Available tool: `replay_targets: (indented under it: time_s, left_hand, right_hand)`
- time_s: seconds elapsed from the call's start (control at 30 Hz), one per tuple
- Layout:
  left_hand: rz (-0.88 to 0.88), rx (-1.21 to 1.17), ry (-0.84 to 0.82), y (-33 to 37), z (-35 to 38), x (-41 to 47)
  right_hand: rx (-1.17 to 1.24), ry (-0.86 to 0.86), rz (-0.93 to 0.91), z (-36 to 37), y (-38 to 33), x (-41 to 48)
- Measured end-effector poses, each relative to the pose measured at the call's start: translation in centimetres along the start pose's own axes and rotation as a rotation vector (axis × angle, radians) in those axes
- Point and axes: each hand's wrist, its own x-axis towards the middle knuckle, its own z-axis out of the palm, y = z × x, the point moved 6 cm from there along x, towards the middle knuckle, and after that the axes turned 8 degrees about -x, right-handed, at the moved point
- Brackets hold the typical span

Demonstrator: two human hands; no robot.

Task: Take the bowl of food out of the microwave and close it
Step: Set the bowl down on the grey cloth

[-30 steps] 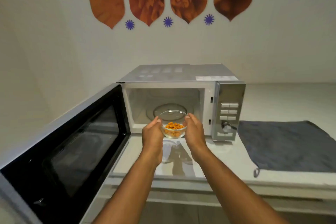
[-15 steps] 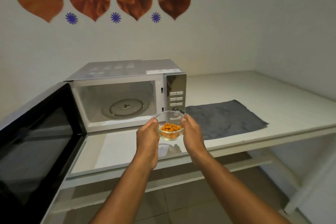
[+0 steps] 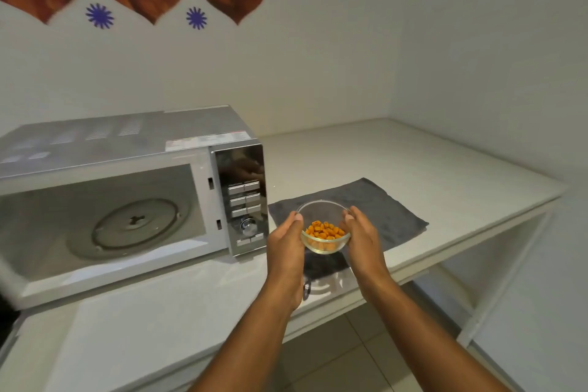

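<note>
Bowl (image 3: 324, 232) of orange food | left hand (image 3: 285, 245), right hand (image 3: 362, 240) grip its sides | above grey cloth (image 3: 381, 210)

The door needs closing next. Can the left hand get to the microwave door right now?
Probably not yet: the left hand and right hand both hold the bowl, and the door lies mostly out of view, left.

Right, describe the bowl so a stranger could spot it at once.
Find the open microwave on the white counter; a grey cloth lies just right of it. Over the cloth's near left corner, the left hand and right hand hold the bowl between them. It is small, clear glass, with orange food inside.
</note>
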Motion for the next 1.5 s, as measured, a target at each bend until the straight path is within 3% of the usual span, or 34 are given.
replay_targets:
  time_s: [0.67,1.5]
  left_hand:
    - [-0.066,0.082,0.041,-5.9,4.7,12.7]
    - [-0.012,0.124,0.096,-7.4,3.6,13.5]
  right_hand:
    - [0.039,0.051,0.132,0.8,6.1,12.9]
    - [0.214,0.034,0.165,2.3,9.3,14.2]
